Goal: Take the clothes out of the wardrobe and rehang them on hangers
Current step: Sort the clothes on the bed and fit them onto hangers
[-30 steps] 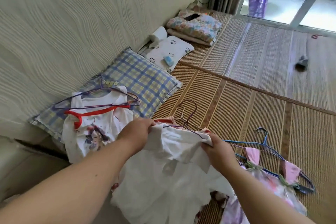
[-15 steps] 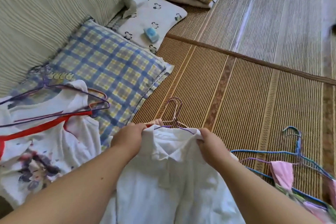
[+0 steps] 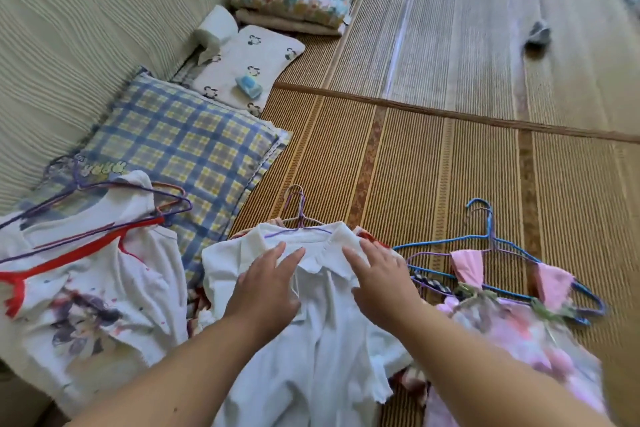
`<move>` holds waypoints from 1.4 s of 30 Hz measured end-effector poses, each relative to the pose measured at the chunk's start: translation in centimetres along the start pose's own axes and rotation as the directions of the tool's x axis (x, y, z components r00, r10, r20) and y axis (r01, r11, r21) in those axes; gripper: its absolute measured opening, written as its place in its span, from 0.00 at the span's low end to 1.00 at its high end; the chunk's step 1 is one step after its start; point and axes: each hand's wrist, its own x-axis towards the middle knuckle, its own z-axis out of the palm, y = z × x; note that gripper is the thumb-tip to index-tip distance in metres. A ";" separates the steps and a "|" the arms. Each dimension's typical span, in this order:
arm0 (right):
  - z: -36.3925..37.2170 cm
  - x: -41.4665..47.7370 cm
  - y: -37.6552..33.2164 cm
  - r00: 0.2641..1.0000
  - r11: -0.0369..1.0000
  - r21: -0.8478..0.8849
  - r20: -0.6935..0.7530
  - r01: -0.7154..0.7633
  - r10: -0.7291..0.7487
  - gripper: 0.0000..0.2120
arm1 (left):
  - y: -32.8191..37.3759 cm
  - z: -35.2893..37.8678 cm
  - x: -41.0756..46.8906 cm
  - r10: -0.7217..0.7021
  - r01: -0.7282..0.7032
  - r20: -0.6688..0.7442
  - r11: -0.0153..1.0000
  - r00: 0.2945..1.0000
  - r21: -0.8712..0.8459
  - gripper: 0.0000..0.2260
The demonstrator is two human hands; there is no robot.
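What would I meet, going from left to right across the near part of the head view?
White cartoon-print T-shirt with red neck trim → left hand → right hand → pink floral dress.

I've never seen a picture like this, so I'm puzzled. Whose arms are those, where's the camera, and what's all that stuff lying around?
There is no machine here. The camera sits on a person's head and looks down, so you see their own two arms. The left hand and the right hand lie open and flat on the collar of a white shirt, which has a purple wire hanger in its neck. Neither hand grips anything. The shirt lies on a woven mat. To its left is a T-shirt with red trim, next to a checked pillow. To its right is a pink flowery dress on a blue hanger.
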 end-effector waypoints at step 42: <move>-6.2 -52.4 61.8 0.889 0.887 0.063 0.025 -0.457 0.456 0.31 | 62.2 30.4 -23.8 0.203 -0.183 0.304 0.979 0.931 -0.093 0.29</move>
